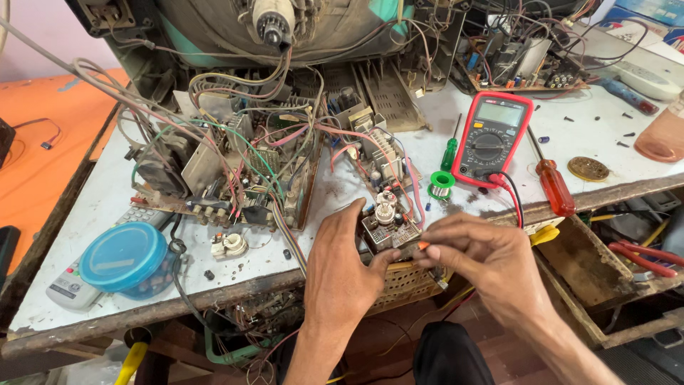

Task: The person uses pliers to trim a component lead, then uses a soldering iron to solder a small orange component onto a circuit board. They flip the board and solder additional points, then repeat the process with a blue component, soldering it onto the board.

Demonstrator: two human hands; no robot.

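left hand [342,271]: wrapped round the left side of the small circuit board [388,229], thumb hooked under its near edge. Grip looks like a brace, keeping the board steady at the front edge of the surface [107,207].
right hand [479,258]: fingertips pinched shut on a small orange-tipped part [423,245], touching the board's right edge. Fine pinch, other fingers curled out of the way.
small circuit board: front edge of the surface, just right of centre, half overhanging it. Tethered by wires to the big chassis board [235,178], so it cannot travel far.
big chassis board: left of centre, packed with parts and loose wires; the tube set [285,28] sits behind it at the back edge.
meter [491,137]: red-cased, right of centre, leads trailing toward the front edge, within reach of the right hand.
solder spool [442,185]: just left of the meter, near the board.
screwdrivers: green-handled one [449,153] beside the meter, red-handled one [554,187] lying near the front right edge.
blue lid [125,258]: front left corner, sitting on a remote [71,285].
open room: narrow bare strip along the front edge between the blue lid and the left hand; scattered screws on the right side. Wires crowd the left and back, so clearance is mostly toward the person.
open drawer [605,264]: below the front right corner, tools inside.
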